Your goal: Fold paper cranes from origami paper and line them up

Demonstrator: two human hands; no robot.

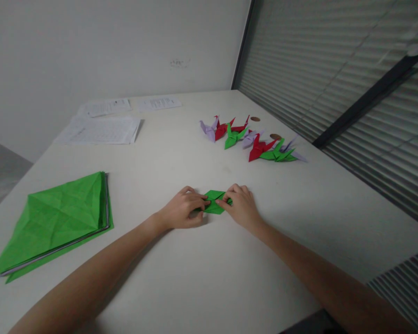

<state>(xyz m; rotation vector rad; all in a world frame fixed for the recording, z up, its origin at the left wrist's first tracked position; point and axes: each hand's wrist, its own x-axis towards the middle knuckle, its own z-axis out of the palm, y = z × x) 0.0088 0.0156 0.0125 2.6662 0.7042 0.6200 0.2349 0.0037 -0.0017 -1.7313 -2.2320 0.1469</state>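
Observation:
A small folded piece of green origami paper [214, 207] lies on the white table between my hands, its visible creases running toward its middle. My left hand [185, 208] presses and pinches its left end, with the fingertips on the paper. At the right end, my right hand [240, 205] pinches a fold between thumb and fingers. Both ends of the paper are partly hidden by my fingers.
A stack of creased green sheets [62, 213] with darker layers beneath lies at the left. Several folded paper cranes in red [260, 148], green [234, 136] and lilac [209, 129] stand at the back right. Printed papers [104, 130] lie at the back left; window blinds [334, 74] border the right.

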